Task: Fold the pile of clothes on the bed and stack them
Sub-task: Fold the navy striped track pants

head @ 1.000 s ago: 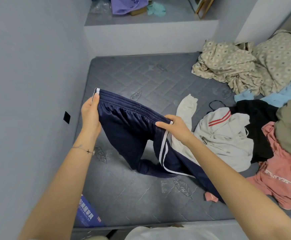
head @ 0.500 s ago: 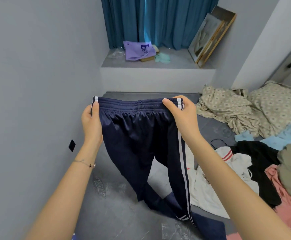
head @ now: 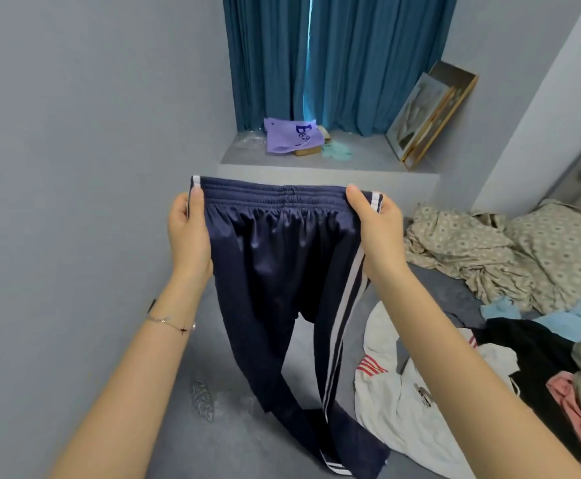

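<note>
Fingers of left hand (head: 188, 236) and right hand (head: 378, 229) hidden behind waistband of navy track pants (head: 275, 271), striped cuff cut by bottom edge, pink garment (head: 572, 409) cropped at right edge, purple bag (head: 290, 134) lettering illegible, possibly "B".

Navy track pants (head: 275, 271): shiny satin-like cloth; mattress (head: 233, 437): matt quilted fabric; curtain (head: 351, 57): matt cloth.

The bare forearms rise from seven and five o'clock. The left hand (head: 189, 233) and right hand (head: 378, 233), held level with thumbs up, each pinch one end of the waistband of the shiny navy white-striped track trousers (head: 275, 250).
</note>
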Tool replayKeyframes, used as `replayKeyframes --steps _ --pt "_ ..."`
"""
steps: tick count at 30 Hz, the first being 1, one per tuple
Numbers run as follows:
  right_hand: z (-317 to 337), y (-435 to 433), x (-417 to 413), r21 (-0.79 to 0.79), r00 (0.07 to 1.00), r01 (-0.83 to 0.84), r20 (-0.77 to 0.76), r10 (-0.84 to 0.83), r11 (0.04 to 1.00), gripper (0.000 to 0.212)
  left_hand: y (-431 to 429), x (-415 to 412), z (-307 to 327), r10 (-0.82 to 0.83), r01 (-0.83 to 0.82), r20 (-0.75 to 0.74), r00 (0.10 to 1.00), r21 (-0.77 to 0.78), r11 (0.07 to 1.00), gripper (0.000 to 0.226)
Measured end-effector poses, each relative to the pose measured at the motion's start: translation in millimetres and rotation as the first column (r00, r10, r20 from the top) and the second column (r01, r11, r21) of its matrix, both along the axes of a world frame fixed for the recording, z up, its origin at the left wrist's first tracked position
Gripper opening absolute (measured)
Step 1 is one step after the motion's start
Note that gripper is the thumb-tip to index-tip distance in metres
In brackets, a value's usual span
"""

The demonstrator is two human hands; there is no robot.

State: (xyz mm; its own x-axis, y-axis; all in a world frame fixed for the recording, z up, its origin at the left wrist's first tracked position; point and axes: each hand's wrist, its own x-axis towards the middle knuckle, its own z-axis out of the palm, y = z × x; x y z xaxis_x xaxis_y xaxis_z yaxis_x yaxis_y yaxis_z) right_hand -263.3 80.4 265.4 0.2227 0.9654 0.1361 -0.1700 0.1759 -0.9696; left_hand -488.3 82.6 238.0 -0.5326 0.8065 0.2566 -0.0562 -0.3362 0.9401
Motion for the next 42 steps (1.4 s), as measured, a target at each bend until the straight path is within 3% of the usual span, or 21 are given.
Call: replayKeyframes --steps 3,5,9,13,19,20,22,24,25,28,29,31,33,35,38,42 --pt "-30.5 -0.9 -5.2 -0.181 0.996 -0.018 -0.085 0.002 0.983 0.021 -4.9 18.0 -26.7 -0.005 0.005 0.000 1.000 -0.107 0.994 0.035" --pt "-49.6 -2.8 -10.6 -0.253 0.999 -0.029 -0.033 0.021 0.967 0.021 -9.4 33.1 -43.0 -0.053 0.044 -0.058 0.997 -0.140 0.989 0.027" --pt "-78.0 -8.4 -12.9 -0.353 0.979 -0.204 -0.057 0.197 0.913 0.022 -22.0 60.9 -65.9 -0.277 0.262 -0.170 0.946 -0.109 0.959 0.012" --pt "-92.7 -9.4 0.4 -0.412 0.905 -0.423 -0.224 0.361 0.807 0.046 -31.8 83.0 -87.1 -0.506 0.473 -0.297 0.810 -0.180 0.862 0.006" --pt "-123.6 -7.0 25.2 -0.568 0.934 -0.357 -0.204 0.294 0.741 0.048 -36.1 93.4 -115.6 -0.728 0.636 -0.368 0.578 -0.355 0.685 0.021" --pt "-130.7 -8.8 28.2 -0.596 0.948 -0.316 -0.163 0.274 0.738 0.043 -38.1 94.8 -120.1 -0.722 0.630 -0.325 0.612 -0.352 0.692 0.022" --pt "-146.5 -16.7 33.5 -0.615 0.964 -0.251 -0.088 0.251 0.748 0.029 -36.9 94.7 -135.5 -0.603 0.524 -0.231 0.764 -0.324 0.788 0.031" --pt "-162.4 -27.8 38.6 -0.596 0.955 -0.276 -0.084 0.283 0.754 0.012 -30.5 93.4 -156.4 -0.515 0.415 -0.184 0.837 -0.399 0.818 0.027" --pt "-167.0 -33.3 41.6 -0.576 0.943 -0.318 -0.109 0.314 0.753 0.009 -24.6 95.6 -169.8 -0.553 0.422 -0.185 0.812 -0.469 0.776 0.021" --pt "-177.9 -45.6 54.8 -0.446 0.880 -0.473 -0.274 0.387 0.760 0.015 -9.7 99.6 -208.0 -0.733 0.503 0.063 0.677 -0.766 0.399 0.039" --pt "-179.3 -49.0 61.5 -0.388 0.854 -0.509 -0.343 0.392 0.769 0.019 -9.6 96.7 -218.0 -0.768 0.515 0.096 0.633 -0.793 0.325 0.041" --pt "-183.2 -53.9 77.2 -0.296 0.805 -0.539 -0.457 0.379 0.788 0.026 -19.8 88.2 -231.8 -0.859 0.543 0.007 0.512 -0.777 0.318 0.032" --pt "-188.1 -56.6 92.7 -0.276 0.795 -0.530 -0.491 0.356 0.801 0.028 -29.2 82.2 -234.6 -0.871 0.580 0.041 0.490 -0.761 0.291 0.032" --pt "-197.5 -59.2 106.4 -0.310 0.814 -0.506 -0.481 0.326 0.805 0.030 -32.7 82.3 -235.6 -0.852 0.592 0.050 0.521 -0.741 0.319 0.032" --pt "-221.4 -65.5 123.6 -0.370 0.821 -0.506 -0.484 0.303 0.779 0.028 -15.8 70.5 -231.0 -0.752 0.541 0.047 0.657 -0.724 0.427 0.030" --pt "-260.8 -72.0 118.7 -0.490 0.845 -0.487 -0.473 0.249 0.723 0.024 3.6 56.1 -217.9 -0.701 0.453 -0.110 0.705 -0.690 0.564 0.030"
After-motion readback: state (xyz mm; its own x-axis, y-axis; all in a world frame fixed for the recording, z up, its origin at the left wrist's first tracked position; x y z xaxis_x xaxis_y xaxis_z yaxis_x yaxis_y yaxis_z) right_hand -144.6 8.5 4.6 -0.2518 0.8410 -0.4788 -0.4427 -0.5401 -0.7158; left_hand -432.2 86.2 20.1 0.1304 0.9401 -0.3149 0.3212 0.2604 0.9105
